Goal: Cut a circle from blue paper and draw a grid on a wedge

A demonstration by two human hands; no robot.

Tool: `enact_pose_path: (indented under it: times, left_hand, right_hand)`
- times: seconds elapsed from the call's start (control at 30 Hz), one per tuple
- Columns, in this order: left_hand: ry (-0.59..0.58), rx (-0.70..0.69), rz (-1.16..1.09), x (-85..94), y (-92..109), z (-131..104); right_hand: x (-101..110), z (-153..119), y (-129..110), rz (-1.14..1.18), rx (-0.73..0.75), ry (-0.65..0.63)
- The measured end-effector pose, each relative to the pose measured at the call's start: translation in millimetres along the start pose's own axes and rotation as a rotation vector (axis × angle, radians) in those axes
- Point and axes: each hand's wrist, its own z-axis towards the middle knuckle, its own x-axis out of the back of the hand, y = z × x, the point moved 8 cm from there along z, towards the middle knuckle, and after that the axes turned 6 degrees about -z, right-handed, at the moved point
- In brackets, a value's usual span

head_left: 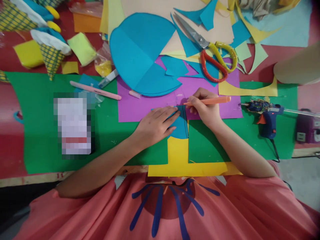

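Observation:
My right hand grips an orange pen, its tip at the upper right edge of a small blue paper piece. Flat on that piece lies my left hand, fingers spread, covering its left part. A dark line runs down the piece near its right edge. Beneath are a purple sheet and a yellow strip. Above my hands rests a large blue paper disc with a wedge-shaped gap on its right side.
Scissors with red and yellow handles lie among paper scraps. At right is a blue glue gun with a cord. A pink marker and a blurred-out object lie left on green sheets. A pale cylinder stands upper right.

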Motion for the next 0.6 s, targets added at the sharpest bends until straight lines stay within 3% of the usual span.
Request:
enact_pose_path:
  times: [0.13, 0.33, 0.6]
  left_hand:
    - [-0.010, 0.059, -0.020, -1.2, -7.5, 0.3]
    - [0.031, 0.023, 0.007, 2.7, -5.2, 0.6]
    - [0.004, 0.046, -0.011, 2.1, -5.9, 0.3]
  right_hand:
    - [7.2, 1.7, -1.1, 0.066, -0.003, 0.071]
    - [1.0, 2.8, -4.4, -0.036, 0.059, -0.023]
    - [0.9, 2.8, -1.4, -0.129, 0.053, -0.020]
